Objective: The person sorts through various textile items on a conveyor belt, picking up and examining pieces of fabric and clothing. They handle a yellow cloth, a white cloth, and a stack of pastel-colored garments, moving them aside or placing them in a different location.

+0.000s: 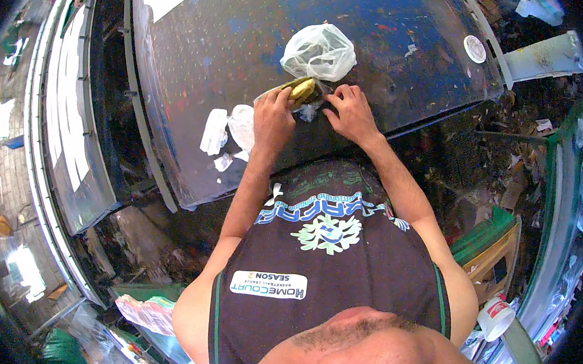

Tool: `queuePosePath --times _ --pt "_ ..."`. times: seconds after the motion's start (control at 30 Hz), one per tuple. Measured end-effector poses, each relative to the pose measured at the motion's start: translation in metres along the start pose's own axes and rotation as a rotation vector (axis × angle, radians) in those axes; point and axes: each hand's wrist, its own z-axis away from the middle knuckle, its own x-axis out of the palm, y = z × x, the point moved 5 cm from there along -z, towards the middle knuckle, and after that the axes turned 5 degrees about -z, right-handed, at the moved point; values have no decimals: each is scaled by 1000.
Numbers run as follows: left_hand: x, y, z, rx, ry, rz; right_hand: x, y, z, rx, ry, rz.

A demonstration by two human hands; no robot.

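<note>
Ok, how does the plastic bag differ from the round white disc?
The plastic bag is puffed and see-through; the white disc is flat and looks opaque. The bag is larger than the disc. The bag lies near the right hand, the disc farther off. Both rest on the dark table.

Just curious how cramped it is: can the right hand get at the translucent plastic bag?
Probably yes. The right hand is close to the translucent plastic bag, on its near side, with nothing visible blocking the gap; the left hand, holding a yellow object, is farther left.
</note>
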Motion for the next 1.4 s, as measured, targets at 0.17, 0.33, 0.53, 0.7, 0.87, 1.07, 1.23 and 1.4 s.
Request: queuePosePath --times 0.17,0.33,0.53,0.7,0.87,1.07,1.23,1.4 --pt "-1 -17 -11 -216 -116 222 -2 -1 2 69 55 -150" --pt "-7 -36 -12 -555 -36 715 -17 -9 -11 107 118 -259" --pt "-12 -26 -14 -643 -117 1248 -50 -46 -37 -94 271 -333" --pt "-12 -9 1 -652 -283 1319 -67 -59 -52 -385 91 -214" --pt "-17 -1 4 -648 -436 1251 -68 -56 -47 -518 -10 -169" --pt "-13 -1 8 -564 -586 1250 -66 -27 -33 -261 69 -527" --pt "-10 2 8 -430 -697 1333 -55 19 -23 558 269 -1355" --pt "2 20 3 -427 -712 1624 -47 2 -5 841 236 -1786"
